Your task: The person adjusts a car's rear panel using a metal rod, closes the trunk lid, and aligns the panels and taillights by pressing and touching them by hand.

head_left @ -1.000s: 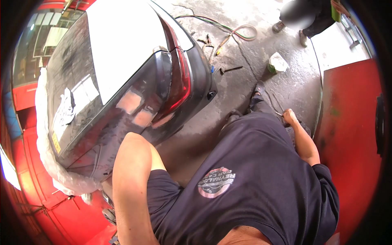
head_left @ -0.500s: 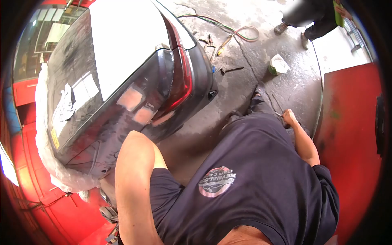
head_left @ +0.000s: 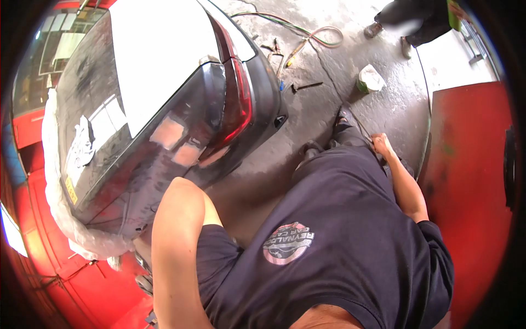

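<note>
My right hand (head_left: 382, 145) is low beside my right leg, its fingers closed around something thin and dark that I cannot make out. A dark line runs from near it toward my foot (head_left: 344, 114). My left arm (head_left: 178, 247) is bent, with the elbow near the car; the left hand is outside the view. In front of me on the left is the rear of a dark car (head_left: 200, 104), with a red tail light (head_left: 241, 107). Bare pinkish patches (head_left: 167, 132) show on its bodywork below the light.
Crumpled plastic sheeting (head_left: 55, 181) runs along the car's far side. Hoses (head_left: 329, 35), a dark tool (head_left: 307, 86) and a white-topped container (head_left: 371, 79) are on the concrete floor. Another person (head_left: 419, 22) stands at top right. A red panel (head_left: 466, 164) is on my right.
The view has shifted slightly, so the car and floor items sit a little further left. My right hand has moved slightly up and left in the view, still closed.
</note>
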Action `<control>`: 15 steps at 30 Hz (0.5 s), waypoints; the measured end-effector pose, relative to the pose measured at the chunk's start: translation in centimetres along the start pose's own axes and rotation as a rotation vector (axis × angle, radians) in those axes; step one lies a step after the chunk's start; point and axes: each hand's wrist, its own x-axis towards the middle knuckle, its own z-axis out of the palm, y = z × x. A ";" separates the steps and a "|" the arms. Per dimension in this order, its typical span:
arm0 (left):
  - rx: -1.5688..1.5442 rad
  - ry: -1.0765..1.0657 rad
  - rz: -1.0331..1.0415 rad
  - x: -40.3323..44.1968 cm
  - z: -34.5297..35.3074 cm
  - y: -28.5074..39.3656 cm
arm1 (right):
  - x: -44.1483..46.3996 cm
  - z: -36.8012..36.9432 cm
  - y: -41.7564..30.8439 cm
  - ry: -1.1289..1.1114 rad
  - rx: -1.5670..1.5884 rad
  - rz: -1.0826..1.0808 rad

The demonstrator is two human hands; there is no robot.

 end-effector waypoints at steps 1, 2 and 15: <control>0.237 0.028 0.086 0.0 -1.1 -0.7 | 0.9 0.0 -0.5 0.133 -0.069 -0.195; 0.473 0.055 0.182 0.0 -1.4 -1.6 | 2.2 -0.4 -1.2 0.118 0.002 -0.097; 1.024 -0.164 -1.327 -31.1 -2.1 -25.2 | 17.1 -17.9 -17.3 -0.215 1.171 0.330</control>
